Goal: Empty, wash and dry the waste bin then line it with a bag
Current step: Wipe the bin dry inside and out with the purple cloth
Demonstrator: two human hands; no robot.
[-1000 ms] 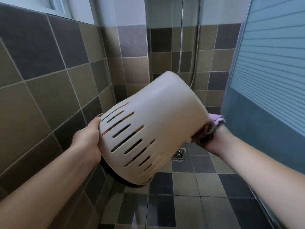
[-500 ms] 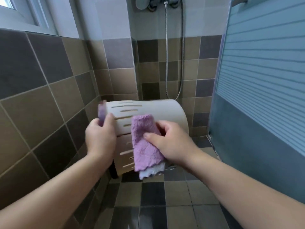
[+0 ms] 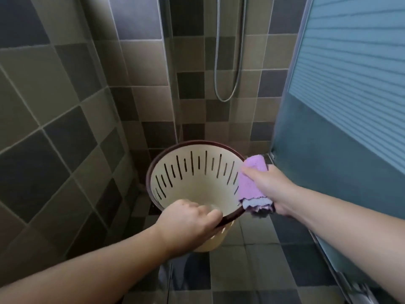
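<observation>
Drying step, by my read: cream plastic waste bin with slotted walls and a dark maroon rim [image 3: 192, 172] is empty, held off the floor, mouth tipped up toward me, no bag in it. Can't tell from here whether the inside is wet or dry. My left hand [image 3: 188, 224] grips the near rim, fingers curled over the edge into the bin, thumb side outside, so that hand carries the weight. My right hand [image 3: 269, 189] is closed round a folded purple microfibre cloth with a pale blue underside [image 3: 252, 185]; the cloth sits against the right side of the rim, draped partly over the inner wall. Fingers are wrapped tight on the cloth, not spread. Next move, as I judge it: run the cloth down the inner wall and across the base, turning the bin with the left hand so every slotted section gets covered. The slots will likely hold water, so they need pressure, not a skim. Risk: a one-hand rim grip on a possibly wet bin could slip while I push from inside. Liner goes in after. Surroundings: brown and grey square wall tiles [image 3: 65, 106], chequered floor tiles [image 3: 252, 270], a metal shower hose [image 3: 228, 62] looped on the back wall, blue frosted sliding door [image 3: 350, 84] on my right.
</observation>
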